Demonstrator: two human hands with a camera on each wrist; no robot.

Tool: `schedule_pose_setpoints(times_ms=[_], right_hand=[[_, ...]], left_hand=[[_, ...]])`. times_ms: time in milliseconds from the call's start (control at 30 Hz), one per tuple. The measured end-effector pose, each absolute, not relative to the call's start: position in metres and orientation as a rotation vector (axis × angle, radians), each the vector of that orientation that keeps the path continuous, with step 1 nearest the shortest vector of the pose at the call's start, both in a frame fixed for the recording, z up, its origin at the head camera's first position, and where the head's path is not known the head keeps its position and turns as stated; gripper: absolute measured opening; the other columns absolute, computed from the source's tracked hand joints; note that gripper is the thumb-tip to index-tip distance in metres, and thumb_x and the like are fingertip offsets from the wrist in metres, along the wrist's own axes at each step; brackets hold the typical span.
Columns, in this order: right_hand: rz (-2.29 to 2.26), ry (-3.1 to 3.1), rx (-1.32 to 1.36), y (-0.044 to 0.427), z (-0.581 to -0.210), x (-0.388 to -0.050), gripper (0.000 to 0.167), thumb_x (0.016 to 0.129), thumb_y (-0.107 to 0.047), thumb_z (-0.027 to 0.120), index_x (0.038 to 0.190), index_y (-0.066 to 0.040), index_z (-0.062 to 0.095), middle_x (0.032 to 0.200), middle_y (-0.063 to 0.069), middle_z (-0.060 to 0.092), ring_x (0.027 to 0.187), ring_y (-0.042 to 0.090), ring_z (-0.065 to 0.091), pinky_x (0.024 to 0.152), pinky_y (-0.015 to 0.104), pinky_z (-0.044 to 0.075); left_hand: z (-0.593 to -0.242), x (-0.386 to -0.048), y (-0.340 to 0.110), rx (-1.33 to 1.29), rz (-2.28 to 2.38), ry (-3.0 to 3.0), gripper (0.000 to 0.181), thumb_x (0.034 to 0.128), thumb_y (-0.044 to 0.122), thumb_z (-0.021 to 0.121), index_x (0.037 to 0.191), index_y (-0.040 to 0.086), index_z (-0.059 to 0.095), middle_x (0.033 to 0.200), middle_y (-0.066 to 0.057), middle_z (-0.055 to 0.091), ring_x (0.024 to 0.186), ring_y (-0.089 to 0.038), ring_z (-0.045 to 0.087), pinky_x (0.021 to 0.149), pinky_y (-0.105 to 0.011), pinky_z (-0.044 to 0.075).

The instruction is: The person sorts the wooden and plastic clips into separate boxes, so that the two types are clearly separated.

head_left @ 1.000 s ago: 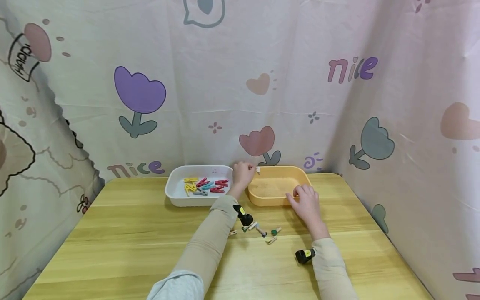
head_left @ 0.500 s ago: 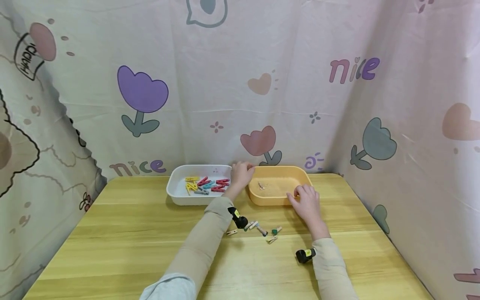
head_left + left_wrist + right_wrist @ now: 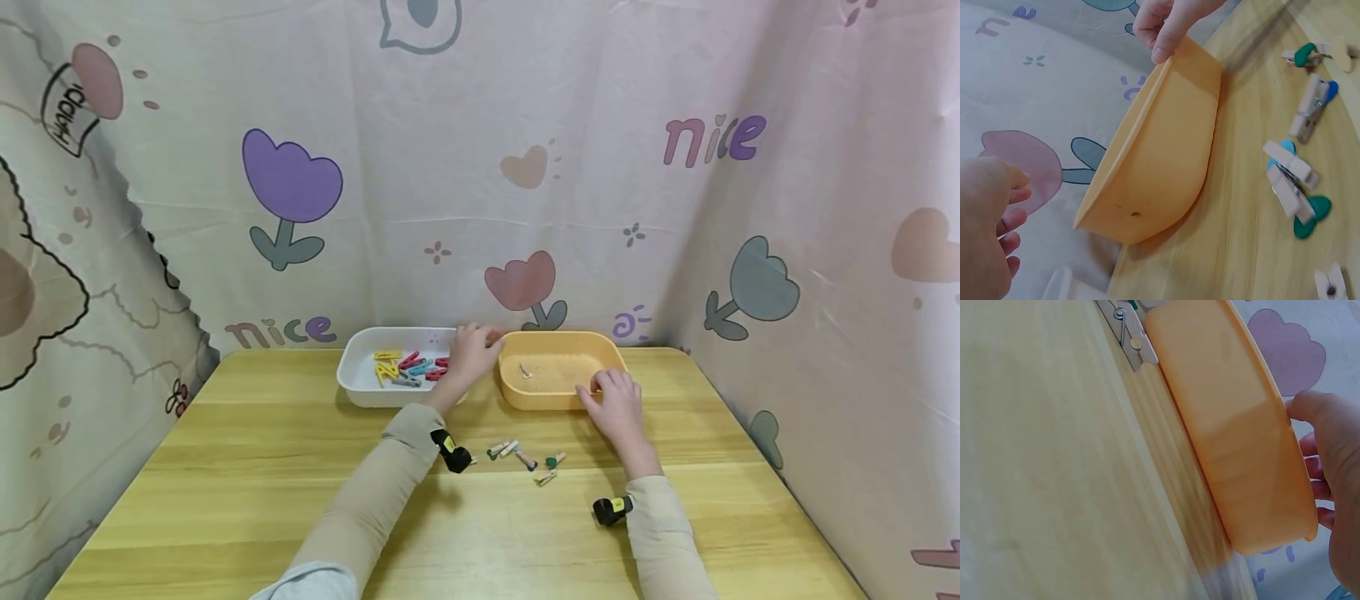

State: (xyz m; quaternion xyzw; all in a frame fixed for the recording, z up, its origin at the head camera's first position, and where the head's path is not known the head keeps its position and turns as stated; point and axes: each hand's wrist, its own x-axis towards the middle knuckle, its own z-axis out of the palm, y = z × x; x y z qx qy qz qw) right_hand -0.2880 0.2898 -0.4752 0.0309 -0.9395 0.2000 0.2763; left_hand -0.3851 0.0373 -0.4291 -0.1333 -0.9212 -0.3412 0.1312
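My right hand (image 3: 615,407) holds the front right rim of the yellow plastic tub (image 3: 551,402); in the right wrist view its thumb lies on the rim, the fingers on the inner side. One small wooden clothespin (image 3: 526,370) lies in the tub. My left hand (image 3: 471,357) hovers between the tub and the white tub (image 3: 375,400), fingers loosely bent and nothing held. Colourful clothespins (image 3: 387,369) in yellow, red, blue and grey lie in the white tub, partly hidden by the left hand.
Several wooden clothespins lie on the table in front of the yellow tub, among them one with a green decoration (image 3: 555,460) and a plain-looking one (image 3: 545,477). A patterned curtain (image 3: 420,183) hangs behind the wooden table (image 3: 247,467).
My left hand let go of a small wooden clothespin, which dropped into the yellow tub, then drew back left and toward me. The right hand has stayed on the rim.
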Motion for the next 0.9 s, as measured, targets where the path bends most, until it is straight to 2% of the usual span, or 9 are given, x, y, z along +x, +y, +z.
schedule_pose_setpoints(times_ms=[467, 733, 900], right_hand=[[0.536, -2.537, 0.071, 0.290, -0.475, -0.289, 0.029, 0.087, -0.032, 0.069, 0.081, -0.010, 0.052, 0.084, 0.008, 0.049, 0.084, 0.029, 0.042, 0.080, 0.044, 0.031], [0.529, -2.524, 0.085, 0.291, -0.477, -0.289, 0.030, 0.087, -0.033, 0.070, 0.080, -0.010, 0.052, 0.082, 0.007, 0.049, 0.082, 0.028, 0.042, 0.079, 0.044, 0.030], [0.518, -2.517, 0.094, 0.292, -0.479, -0.291, 0.029, 0.087, -0.033, 0.069, 0.080, -0.010, 0.052, 0.081, 0.006, 0.049, 0.082, 0.027, 0.042, 0.079, 0.044, 0.030]], left_hand=[[-0.427, -0.360, 0.005, -0.581, -0.819, -2.615, 0.025, 0.0918, 0.031, 0.066, 0.109, 0.014, 0.071, 0.110, -0.006, 0.065, 0.110, -0.027, 0.053, 0.099, -0.046, 0.041], [-0.429, -0.345, -0.012, -0.728, -0.600, -2.555, 0.024, 0.0911, 0.031, 0.067, 0.110, 0.016, 0.070, 0.108, -0.004, 0.062, 0.105, -0.025, 0.051, 0.097, -0.044, 0.039], [-0.430, -0.335, -0.020, -0.812, -0.480, -2.446, 0.021, 0.0879, 0.028, 0.071, 0.103, 0.014, 0.071, 0.104, -0.005, 0.063, 0.099, -0.026, 0.051, 0.097, -0.046, 0.039]])
